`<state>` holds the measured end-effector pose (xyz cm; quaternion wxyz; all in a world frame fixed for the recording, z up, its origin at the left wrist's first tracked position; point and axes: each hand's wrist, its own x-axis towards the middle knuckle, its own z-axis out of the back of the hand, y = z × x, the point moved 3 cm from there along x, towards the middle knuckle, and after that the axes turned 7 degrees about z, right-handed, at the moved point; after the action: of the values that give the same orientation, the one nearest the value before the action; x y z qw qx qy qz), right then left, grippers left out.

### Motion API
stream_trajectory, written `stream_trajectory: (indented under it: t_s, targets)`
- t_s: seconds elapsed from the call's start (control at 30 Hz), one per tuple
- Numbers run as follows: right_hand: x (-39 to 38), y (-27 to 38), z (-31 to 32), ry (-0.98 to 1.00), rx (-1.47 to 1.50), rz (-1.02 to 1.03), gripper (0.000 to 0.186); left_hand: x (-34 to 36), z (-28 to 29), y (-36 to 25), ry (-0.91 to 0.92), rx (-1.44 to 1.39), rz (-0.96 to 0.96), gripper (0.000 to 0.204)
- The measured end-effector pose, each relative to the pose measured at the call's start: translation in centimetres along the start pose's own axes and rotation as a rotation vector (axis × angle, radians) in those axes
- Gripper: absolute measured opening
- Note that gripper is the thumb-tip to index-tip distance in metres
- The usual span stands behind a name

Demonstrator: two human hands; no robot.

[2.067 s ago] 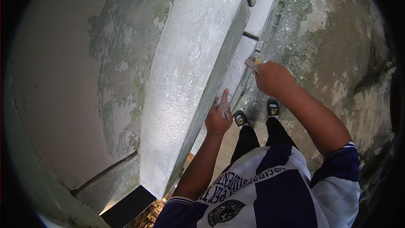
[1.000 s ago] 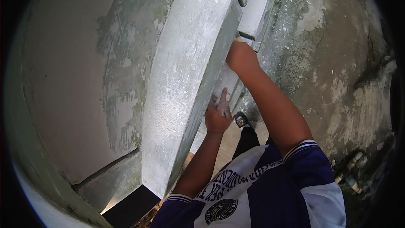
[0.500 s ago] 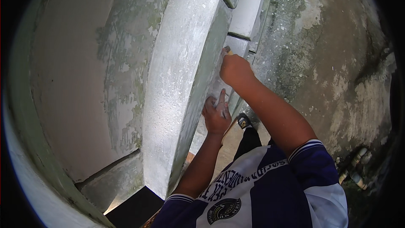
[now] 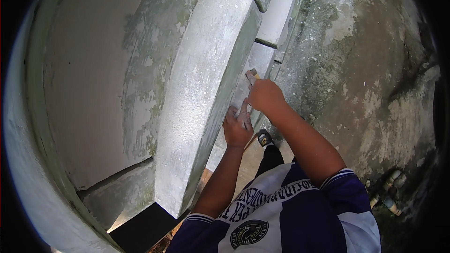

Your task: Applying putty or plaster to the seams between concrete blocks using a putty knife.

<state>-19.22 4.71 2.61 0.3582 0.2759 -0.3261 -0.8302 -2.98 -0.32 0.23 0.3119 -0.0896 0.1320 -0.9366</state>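
While lettering (image 4: 255, 200) crosses the shirt (image 4: 295, 215), right hand (image 4: 266, 96) grips tool (image 4: 254, 71) — left hand (image 4: 238, 130), grasp unclear.

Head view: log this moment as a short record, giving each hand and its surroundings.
Left hand: fingers apart, at the narrow white-grey slab; grip unclear
Right hand: closed around a small yellow-and-grey tool, partly hidden
Left of both hands: long, broad white-grey block
Right side: stained grey-brown concrete surface
Footwear: one dark sandal visible
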Motion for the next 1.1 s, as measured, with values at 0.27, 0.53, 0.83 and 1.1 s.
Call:
stream_trajectory:
  t_s: [0.27, 0.53, 0.83, 1.1]
  targets:
    - [-3.5, -3.1, -5.5, -0.314, 0.614, -0.153, 0.041, -0.1, -0.8, 0.4, -0.068, 0.001, 0.000, 0.048]
    - [-5.6, 1.4, -4.4, -0.031, 1.380, -0.589, 0.019, 0.7, 2.4, -0.3, -0.084, -0.180, 0.004, 0.024]
    - [-3.6, 1.7, -8.5, -0.144, 1.284, -0.587, 0.022, -1.5, 3.8, 0.6, 0.393, -1.315, 1.206, 0.028]
    - [-2.3, 1.0, -9.4, -0.268, 0.767, -0.415, 0.037, -1.0, 4.6, -0.2, 0.494, -0.941, 1.066, 0.029]
